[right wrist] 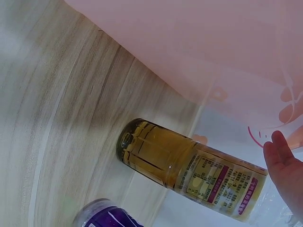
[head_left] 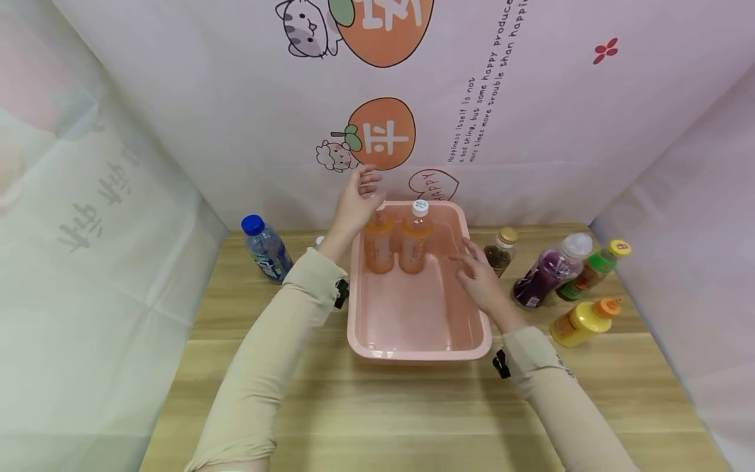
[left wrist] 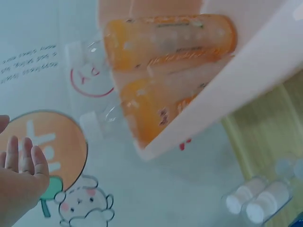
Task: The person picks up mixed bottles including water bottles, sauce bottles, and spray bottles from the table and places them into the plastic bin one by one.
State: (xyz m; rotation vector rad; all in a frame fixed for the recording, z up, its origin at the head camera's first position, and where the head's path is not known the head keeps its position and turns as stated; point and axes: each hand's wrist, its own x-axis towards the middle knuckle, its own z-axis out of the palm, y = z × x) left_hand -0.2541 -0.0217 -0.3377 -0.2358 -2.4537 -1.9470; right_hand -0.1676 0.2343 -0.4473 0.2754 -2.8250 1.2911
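- Cream sleeves (head_left: 271,357) lie closest, running forward to both hands
- Left hand (head_left: 356,206): fingers loosely spread, holding nothing, beside the cap of the left orange bottle (head_left: 379,249)
- Right hand (head_left: 480,278): fingers apart, gripping nothing, by the right rim of the pink tub (head_left: 413,314)
- Far end of the tub: the left orange bottle and right orange bottle (head_left: 414,246) stand upright inside; that part looks done
- Outside it, apparently remaining: blue-capped bottle (head_left: 268,252) and white-capped bottles (left wrist: 269,203) leftward; gold-capped bottle (right wrist: 208,175), purple bottle (head_left: 545,275), green-labelled bottle (head_left: 592,272), yellow squeeze bottle (head_left: 580,322) rightward
- Underneath, wood-grain table (head_left: 389,413); around, pale printed cloth (head_left: 531,164)
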